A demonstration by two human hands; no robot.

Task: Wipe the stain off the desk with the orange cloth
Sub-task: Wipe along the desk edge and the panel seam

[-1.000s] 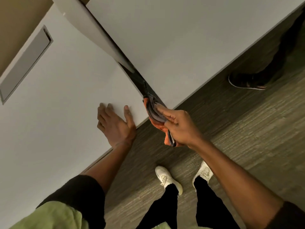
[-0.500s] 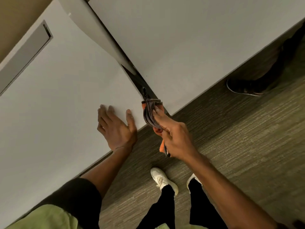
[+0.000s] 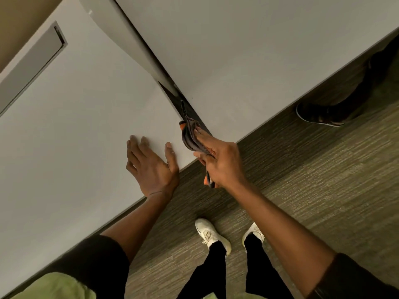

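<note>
My right hand (image 3: 222,162) grips the orange cloth (image 3: 191,137), which is bunched up, its grey side outward with orange showing at the top and below the fist. The cloth touches the front corner of the white desk (image 3: 75,126), right at the dark gap between this desk and the neighbouring one. My left hand (image 3: 151,167) lies flat on the desk near its front edge, fingers spread, holding nothing. I cannot make out a stain on the surface.
A second white desk (image 3: 237,50) stands to the right across the gap, with a grey divider panel (image 3: 121,29) between the two. A recessed grey hatch (image 3: 32,63) sits at the far left. Another person's dark shoe (image 3: 319,115) rests on the carpet beyond.
My right hand has moved the cloth slightly up along the desk corner and bunched it tighter. My left hand has stayed flat on the desk.
</note>
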